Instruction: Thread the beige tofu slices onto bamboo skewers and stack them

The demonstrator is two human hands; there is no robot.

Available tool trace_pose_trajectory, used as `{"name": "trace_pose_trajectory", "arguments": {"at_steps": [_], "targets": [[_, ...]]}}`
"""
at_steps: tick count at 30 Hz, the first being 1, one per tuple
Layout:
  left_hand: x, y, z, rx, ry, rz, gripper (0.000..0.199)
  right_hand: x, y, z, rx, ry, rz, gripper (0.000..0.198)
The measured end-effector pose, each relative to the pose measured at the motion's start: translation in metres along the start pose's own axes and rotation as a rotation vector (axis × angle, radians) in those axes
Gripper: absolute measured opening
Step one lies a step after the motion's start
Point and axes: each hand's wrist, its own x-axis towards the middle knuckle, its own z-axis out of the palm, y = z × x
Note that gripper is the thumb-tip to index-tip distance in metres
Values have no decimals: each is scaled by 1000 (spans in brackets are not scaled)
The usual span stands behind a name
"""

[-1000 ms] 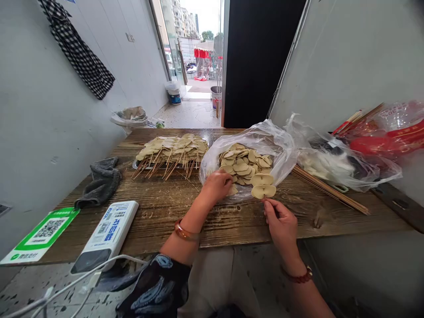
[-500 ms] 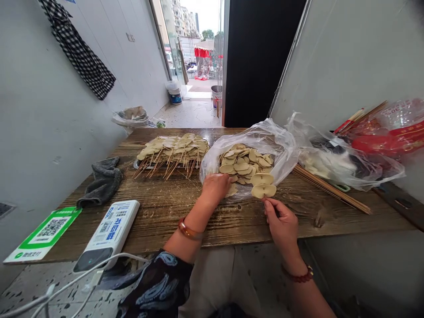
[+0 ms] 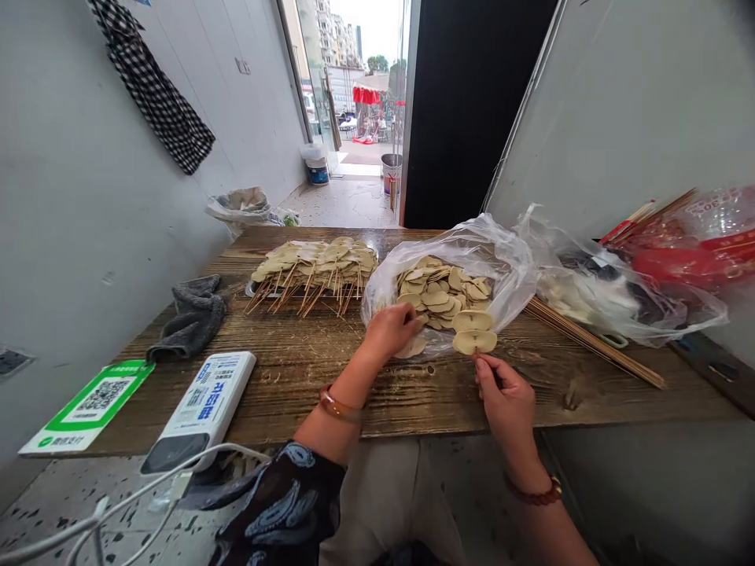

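Observation:
My right hand [image 3: 508,399] pinches the lower end of a thin wooden skewer, closed around it. Two pale, round, flat slices [image 3: 474,341] are threaded on that skewer, one above the other, in front of the bag. At the near left edge of an opened clear plastic bag [image 3: 514,267], my left hand [image 3: 389,330] has its fingers curled and pressed together; what is between them is hidden. A heap of loose slices [image 3: 433,295] fills the bag, and a single slice [image 3: 411,347] lies just below my left fingers.
Left of the bag, a metal tray holds stacked skewered slices [image 3: 318,263]. Bare skewers [image 3: 595,342] lie to the right beside another plastic bag [image 3: 625,295]. On the left are a grey cloth [image 3: 192,318], a white power bank [image 3: 204,409] with cables and a green QR card [image 3: 88,405].
My left hand has shifted slightly up and right over the bag's edge. The right hand still holds the skewer with two slices. The whole view has shifted slightly.

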Motion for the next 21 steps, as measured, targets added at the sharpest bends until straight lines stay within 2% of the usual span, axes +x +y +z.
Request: {"name": "trace_pose_trajectory", "arguments": {"at_steps": [4, 7, 9, 11, 14, 17, 21], "targets": [[5, -4, -3, -477, 54, -34, 11, 0, 0, 0, -12, 5, -20, 38], [4, -3, -8, -654, -54, -22, 19, 1, 0, 0, -18, 0, -24, 38], [1, -1, -11, -601, -163, 2, 24, 1, 0, 0, -21, 0, -22, 38], [0, 0, -12, -442, -211, 23, 23, 2, -1, 0, -25, -2, -22, 37], [1, -1, -9, -169, -110, 38, 18, 2, -2, 0, -32, -10, -22, 37], [3, -2, -4, -68, 13, 59, 19, 1, -4, -1, -41, -10, -31, 36], [3, 1, 0, 116, 50, 55, 21, 1, -6, -1, -57, -6, -62, 37]]}}
